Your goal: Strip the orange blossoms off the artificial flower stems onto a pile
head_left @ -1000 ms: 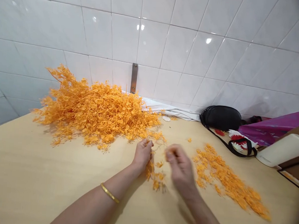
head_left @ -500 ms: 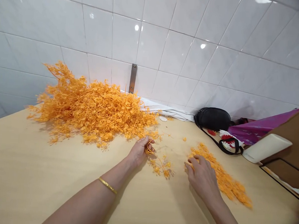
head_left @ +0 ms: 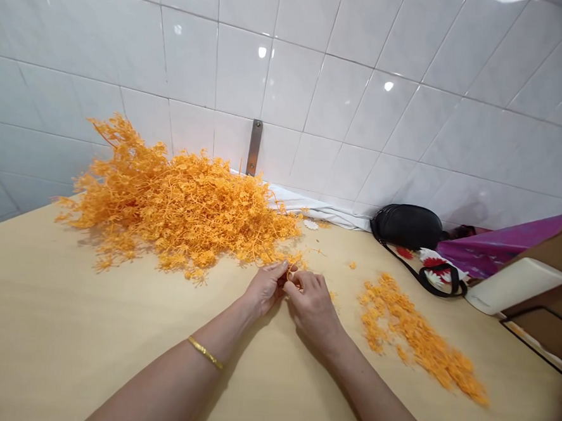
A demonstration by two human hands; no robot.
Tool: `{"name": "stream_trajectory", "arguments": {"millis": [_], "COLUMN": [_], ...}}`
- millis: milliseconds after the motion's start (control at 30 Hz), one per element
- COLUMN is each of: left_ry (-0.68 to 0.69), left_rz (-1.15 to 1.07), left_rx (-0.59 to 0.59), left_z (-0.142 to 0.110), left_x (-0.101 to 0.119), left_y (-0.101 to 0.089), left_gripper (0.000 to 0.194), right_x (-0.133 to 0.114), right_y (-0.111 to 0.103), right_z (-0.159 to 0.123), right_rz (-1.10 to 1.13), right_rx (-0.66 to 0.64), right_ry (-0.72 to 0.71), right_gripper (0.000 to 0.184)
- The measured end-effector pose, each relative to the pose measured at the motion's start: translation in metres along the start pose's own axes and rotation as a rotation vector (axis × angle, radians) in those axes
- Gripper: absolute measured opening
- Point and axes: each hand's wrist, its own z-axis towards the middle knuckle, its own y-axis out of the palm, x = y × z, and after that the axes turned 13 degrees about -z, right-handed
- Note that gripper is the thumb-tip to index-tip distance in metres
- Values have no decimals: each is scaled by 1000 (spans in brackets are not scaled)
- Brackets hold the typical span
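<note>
My left hand (head_left: 267,287) is closed on an orange artificial flower sprig (head_left: 290,272), whose thin stems show between the fingers. Pressed up against it, my right hand (head_left: 314,304) pinches at the same sprig with thumb and forefinger; the hand covers most of the sprig's lower part. Left of and behind my hands lies a large heap of orange artificial flower sprigs (head_left: 190,208). To the right, a long, low pile of small loose orange blossoms (head_left: 418,336) stretches towards the front of the table.
A black bag (head_left: 406,226) with a strap lies against the tiled wall, beside red and white flowers (head_left: 434,269). On the right are a cream bottle (head_left: 517,286), a purple cloth (head_left: 502,246) and a black wire frame (head_left: 535,337). White cloth (head_left: 323,211) runs along the wall.
My right hand has moved left from the loose blossom pile to meet my left hand at the sprig. My left hand has kept its hold.
</note>
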Motion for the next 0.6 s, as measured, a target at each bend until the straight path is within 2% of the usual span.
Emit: {"name": "stream_trajectory", "arguments": {"millis": [100, 233, 400, 533, 600], "left_ry": [7, 15, 117, 212, 211], "left_rz": [19, 62, 158, 69, 50], "left_rx": [7, 92, 76, 189, 193], "left_z": [1, -3, -9, -4, -1], "left_x": [1, 1, -5, -6, -4], "left_y": [-1, 3, 10, 9, 7], "left_gripper": [17, 20, 25, 27, 26], "right_x": [-2, -13, -24, -44, -49], "right_y": [3, -7, -38, -68, -76], "right_z": [-3, -2, -5, -21, -28], "right_rz": [10, 105, 291, 459, 592], "right_rx": [128, 267, 301, 380, 347], "right_ry": [-19, -58, -49, -126, -73], "right_gripper": [20, 17, 16, 15, 14]}}
